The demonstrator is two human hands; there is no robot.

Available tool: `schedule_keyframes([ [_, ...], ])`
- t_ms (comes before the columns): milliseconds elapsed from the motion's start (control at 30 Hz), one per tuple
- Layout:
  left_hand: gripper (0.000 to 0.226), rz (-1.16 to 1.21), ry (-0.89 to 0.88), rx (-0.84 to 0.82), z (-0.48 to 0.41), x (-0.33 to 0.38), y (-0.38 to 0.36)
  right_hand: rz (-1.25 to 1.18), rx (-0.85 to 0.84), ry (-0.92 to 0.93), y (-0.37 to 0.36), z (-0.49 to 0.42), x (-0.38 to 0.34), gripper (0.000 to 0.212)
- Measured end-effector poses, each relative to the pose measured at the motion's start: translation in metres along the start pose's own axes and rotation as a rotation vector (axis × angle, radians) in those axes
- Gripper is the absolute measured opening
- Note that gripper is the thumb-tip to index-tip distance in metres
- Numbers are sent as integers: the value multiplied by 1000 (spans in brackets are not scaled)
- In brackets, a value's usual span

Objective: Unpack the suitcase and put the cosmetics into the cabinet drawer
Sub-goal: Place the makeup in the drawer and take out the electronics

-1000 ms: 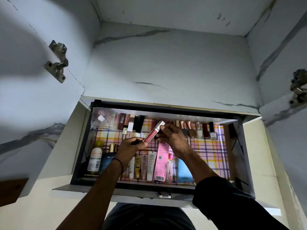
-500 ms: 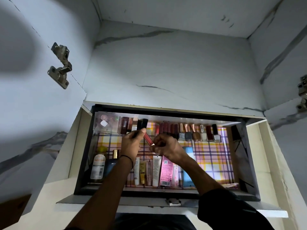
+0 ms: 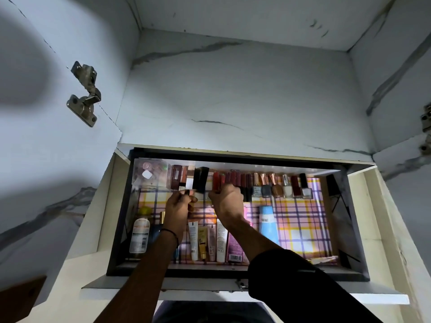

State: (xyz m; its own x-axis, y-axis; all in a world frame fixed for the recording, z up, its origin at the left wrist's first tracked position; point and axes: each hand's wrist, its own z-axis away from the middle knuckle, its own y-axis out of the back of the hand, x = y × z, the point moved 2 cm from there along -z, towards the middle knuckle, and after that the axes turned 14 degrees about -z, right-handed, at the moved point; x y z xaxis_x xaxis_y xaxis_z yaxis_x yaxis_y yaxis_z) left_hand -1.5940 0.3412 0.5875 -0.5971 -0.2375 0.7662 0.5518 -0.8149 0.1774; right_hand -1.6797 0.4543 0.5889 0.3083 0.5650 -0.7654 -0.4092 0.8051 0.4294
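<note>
Around both hands rises the marble-patterned cabinet (image 3: 233, 89), with a metal hinge (image 3: 84, 94) far up and left of the left fingers. Beneath the fingers the drawer (image 3: 233, 272) stands pulled out, its floor covered by a plaid liner (image 3: 303, 217).

The right hand (image 3: 227, 201), its arm in a black sleeve (image 3: 291, 280), reaches to the back row. Its fingers are curled over the lower ends of the lip gloss tubes (image 3: 235, 178), touching a red tube (image 3: 215, 180). Whether they clamp one cannot be told. The left hand (image 3: 178, 208) lies just beside it. Thumb and forefinger are pinched together on a small dark piece (image 3: 186, 191), too small to name.

Nearer than the fingers, under the wrists, lie a white bottle (image 3: 139, 236) and a row of squeeze tubes (image 3: 220, 241). A blue tube (image 3: 268, 226) lies right of the right wrist. Right of the right fingers stand nail polish bottles (image 3: 282, 188). A clear box (image 3: 151, 173) sits left of the left fingers.
</note>
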Motion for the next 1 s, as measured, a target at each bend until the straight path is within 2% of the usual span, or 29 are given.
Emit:
schedule_keyframes([
  [100,21,-34,-9,-16,1,-2,5,129,31,6,-3,-7,-4,27],
  [233,16,-47,-36,-46,3,1,9,203,41,-36,3,-17,4,18],
  [367,12,-63,-35,-54,4,4,10,56,28,7,26,-9,9,25],
  [433,17,-70,-17,-51,3,1,8,-128,-18,42,34,5,11,20],
  [500,20,-142,-34,-39,1,-4,4,-357,-48,165,38,20,16,18],
  [533,21,-206,-58,-43,1,-5,1,-386,-69,237,37,24,20,21],
  [567,22,-259,-78,-50,2,-4,-2,-398,-114,268,34,27,24,24],
  [633,25,-320,-105,-77,5,-4,-10,-373,-176,194,27,26,25,21],
  [700,27,-379,-123,-112,9,-2,-17,-333,-182,125,25,23,21,11],
  [767,29,-429,-134,-149,12,-1,-20,-328,-168,118,25,20,18,10],
  [1000,38,-279,-119,-211,21,7,-16,-308,-132,106,29,10,17,15],
])
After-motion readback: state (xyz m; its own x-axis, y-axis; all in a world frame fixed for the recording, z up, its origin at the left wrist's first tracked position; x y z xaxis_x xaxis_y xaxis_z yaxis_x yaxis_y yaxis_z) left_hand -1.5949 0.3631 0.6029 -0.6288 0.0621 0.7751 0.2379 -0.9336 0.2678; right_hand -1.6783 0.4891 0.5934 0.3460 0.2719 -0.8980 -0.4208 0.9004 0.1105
